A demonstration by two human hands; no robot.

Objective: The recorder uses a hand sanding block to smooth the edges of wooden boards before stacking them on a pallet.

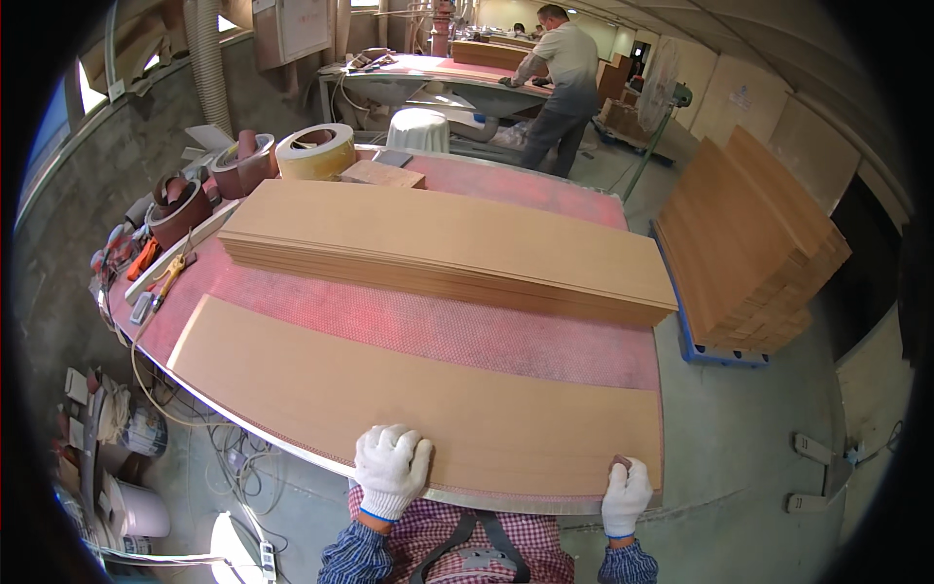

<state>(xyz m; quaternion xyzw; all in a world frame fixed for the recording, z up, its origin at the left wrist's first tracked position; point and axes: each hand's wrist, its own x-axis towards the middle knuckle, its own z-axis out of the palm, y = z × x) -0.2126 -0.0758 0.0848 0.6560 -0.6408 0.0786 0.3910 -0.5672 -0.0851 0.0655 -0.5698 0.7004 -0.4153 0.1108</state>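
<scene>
A long, light brown board (409, 409) lies flat along the near side of the red-topped table. My left hand (391, 472), in a white knitted glove, rests on the board's near edge with its fingers laid on the surface. Near the board's right end, my right hand (626, 498), gloved alike, is closed on a small brown piece (620, 461) that looks like folded sandpaper. The glove hides most of that piece. Farther back lies a stack of similar boards (448, 234), apart from the near one.
Abrasive rolls (316, 151), a yellow-handled air gun (173, 273) and a hose crowd the table's left end. More boards (749, 243) stand on a blue pallet (720, 355) at right. Beyond, a person (564, 78) works at another table. Cables (243, 467) lie on the floor.
</scene>
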